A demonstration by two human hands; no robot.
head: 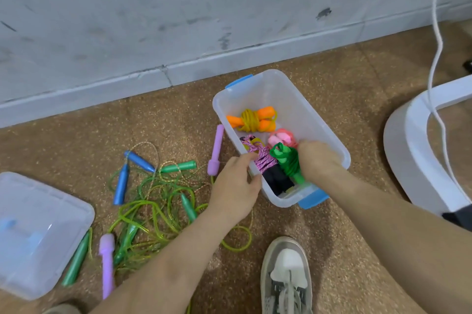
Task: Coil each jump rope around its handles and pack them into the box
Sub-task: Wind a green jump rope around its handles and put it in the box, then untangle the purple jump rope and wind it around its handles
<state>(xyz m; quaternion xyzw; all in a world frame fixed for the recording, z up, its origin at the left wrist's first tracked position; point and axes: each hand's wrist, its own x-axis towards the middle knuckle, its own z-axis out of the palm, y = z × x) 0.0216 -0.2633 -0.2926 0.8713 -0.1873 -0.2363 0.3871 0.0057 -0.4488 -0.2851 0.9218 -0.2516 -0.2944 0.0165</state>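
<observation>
A clear plastic box [323, 132] with blue latches stands on the floor. Inside lie a coiled orange-handled rope [251, 119], a pink bundle [281, 138], a black-handled bundle wrapped in pink cord [268, 168] and a green coiled rope [288, 160]. My left hand [236, 188] grips the box's near left wall, thumb inside by the pink-corded bundle. My right hand [318, 160] reaches into the box, its fingers curled down on the green rope. Loose ropes [153, 201] with blue, green and purple handles lie tangled on the floor to the left.
The box's clear lid [38, 232] lies at the lower left. A wall with a skirting board runs behind. A white curved base [408, 150] and a hanging white cable [436, 58] are at the right. My shoe [286, 280] is at the bottom.
</observation>
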